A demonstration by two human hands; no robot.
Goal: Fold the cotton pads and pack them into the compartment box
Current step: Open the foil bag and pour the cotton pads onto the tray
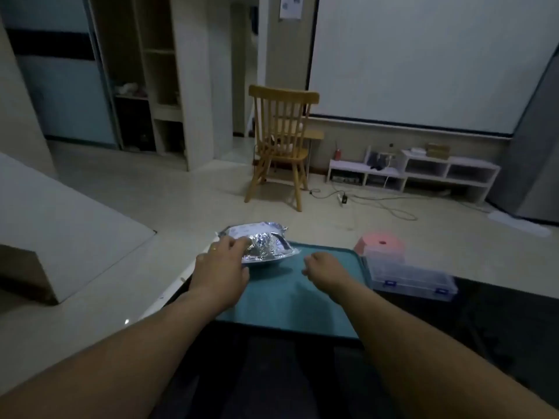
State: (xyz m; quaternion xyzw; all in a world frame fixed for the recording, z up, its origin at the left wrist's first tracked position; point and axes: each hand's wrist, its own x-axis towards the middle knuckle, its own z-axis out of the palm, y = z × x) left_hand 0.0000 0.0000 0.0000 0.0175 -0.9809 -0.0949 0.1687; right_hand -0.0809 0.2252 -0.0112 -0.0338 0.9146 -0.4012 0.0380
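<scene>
My left hand [222, 266] grips the foil pad packet [260, 244] at the teal mat's [290, 300] far-left corner; my right hand [322, 266], loosely curled, holds nothing. The compartment box [413, 278] sits closed, right of the mat. Next, I judge: pull a pad out.

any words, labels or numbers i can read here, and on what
None can be read.
Silver foil pack under the left hand: printed pattern, too blurred.
Paper sheet on the far pillar: dark marks, too small.
Clear compartment box: no label shows.
</scene>
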